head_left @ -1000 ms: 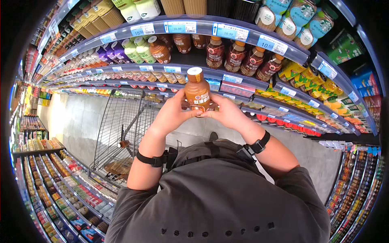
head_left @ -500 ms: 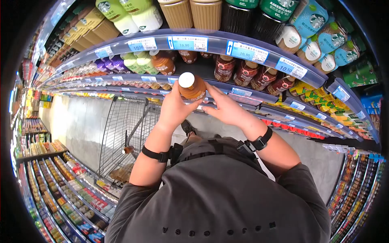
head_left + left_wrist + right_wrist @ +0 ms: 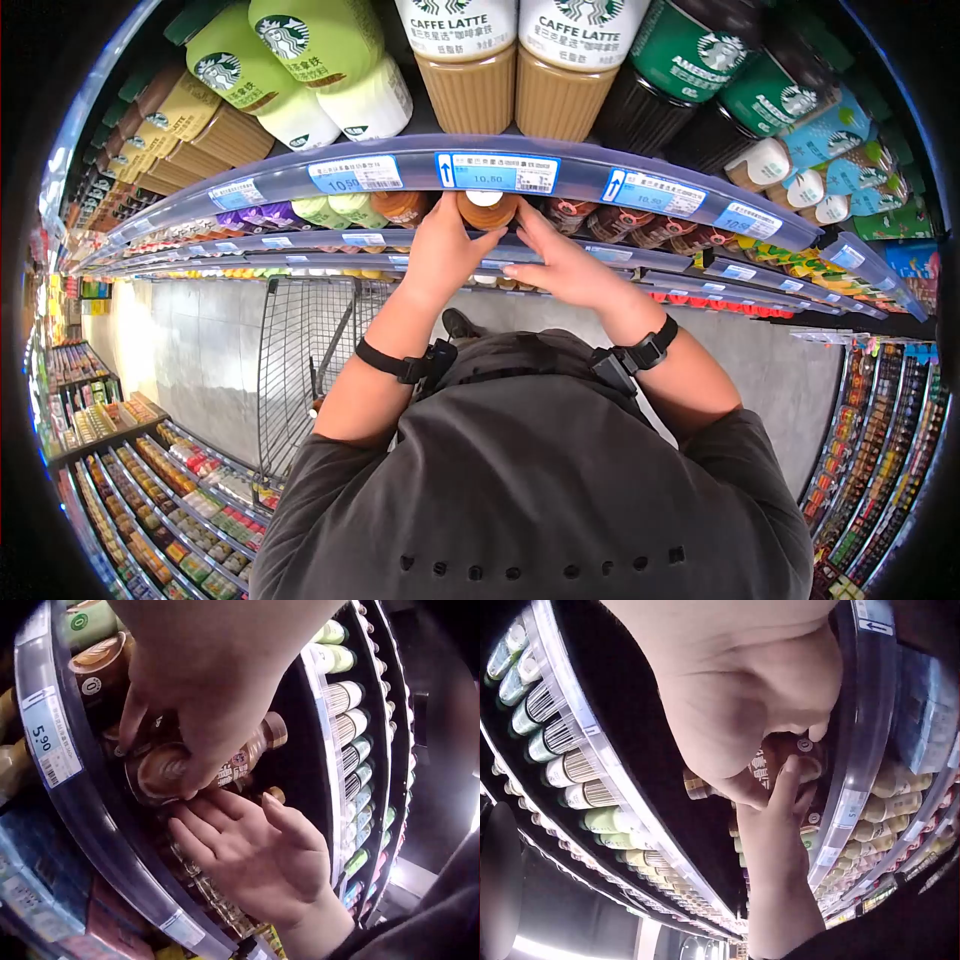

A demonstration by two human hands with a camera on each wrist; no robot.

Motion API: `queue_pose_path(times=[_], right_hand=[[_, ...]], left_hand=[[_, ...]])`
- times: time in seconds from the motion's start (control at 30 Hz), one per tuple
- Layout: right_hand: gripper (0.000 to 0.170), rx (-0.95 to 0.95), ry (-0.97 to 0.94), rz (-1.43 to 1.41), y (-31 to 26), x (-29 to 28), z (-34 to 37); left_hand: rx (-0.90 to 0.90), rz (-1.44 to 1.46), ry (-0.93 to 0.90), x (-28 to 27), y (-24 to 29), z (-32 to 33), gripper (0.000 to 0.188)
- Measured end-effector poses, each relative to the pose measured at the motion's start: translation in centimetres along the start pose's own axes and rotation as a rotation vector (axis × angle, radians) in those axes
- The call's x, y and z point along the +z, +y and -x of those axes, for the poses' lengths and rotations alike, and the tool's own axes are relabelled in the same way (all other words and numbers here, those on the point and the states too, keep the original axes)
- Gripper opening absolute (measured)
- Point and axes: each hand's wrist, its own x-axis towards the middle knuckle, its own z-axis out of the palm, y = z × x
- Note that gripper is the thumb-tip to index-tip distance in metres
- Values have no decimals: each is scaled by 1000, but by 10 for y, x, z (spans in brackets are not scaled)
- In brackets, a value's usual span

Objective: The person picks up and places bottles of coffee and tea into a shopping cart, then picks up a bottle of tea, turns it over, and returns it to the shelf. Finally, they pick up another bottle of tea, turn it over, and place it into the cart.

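Observation:
A brown latte bottle (image 3: pixel 487 213) with a white cap stands at the front of the shelf below the large coffee bottles, its lower part hidden in the head view. My left hand (image 3: pixel 440 246) grips it from the left; the left wrist view shows the thumb and fingers around its label (image 3: pixel 162 771), which pictures a coffee cup. On the other side my right hand (image 3: pixel 566 264) has its fingers fairly straight, the tips at the bottle and the palm (image 3: pixel 279 870) turned up. Similar brown bottles (image 3: pixel 399 205) stand just left of it, dark red-brown bottles (image 3: pixel 630 222) to the right.
Overhead, a shelf edge with price tags (image 3: pixel 500 174) juts out above the hands, bearing Caffe Latte bottles (image 3: pixel 465 85). A wire shopping cart (image 3: pixel 300 350) is on the floor at the left. More stocked shelves (image 3: pixel 160 510) stand behind on both sides.
Both hands have moved forward with the bottle from in front of the shelves to the shelf under the upper edge. The bottle has turned from label-up to cap-up, and the view has come closer.

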Motion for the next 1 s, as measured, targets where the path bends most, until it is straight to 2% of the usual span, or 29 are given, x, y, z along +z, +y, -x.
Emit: queue_pose_path(times=[0.1, 0.2, 0.4, 0.57, 0.7, 0.77, 0.93, 1.0], right_hand=[[102, -4, 22, -12, 2, 1, -5], [99, 37, -10, -127, 5, 1, -9], [96, 79, -15, -149, 2, 2, -11], [96, 98, -12, -189, 11, 2, -11], [96, 108, -7, -199, 8, 1, -12], [97, 108, -22, -214, 13, 2, -12], [99, 89, -57, -163, 19, 11, -12], [100, 98, -39, -221, 14, 15, -13]], left_hand=[[42, 45, 6, 2, -11, -5, 67], [-2, 50, -25, 4, -18, -6, 65], [-17, -12, -104, 4, -32, -6, 57], [-54, 98, -87, 8, -40, -1, 49], [-93, 101, -78, 3, -34, 5, 50], [-4, -4, -11, 3, -40, 11, 56], [-56, 4, 15, -7, -36, 28, 65], [107, 40, 76, -7, -42, 34, 68]])
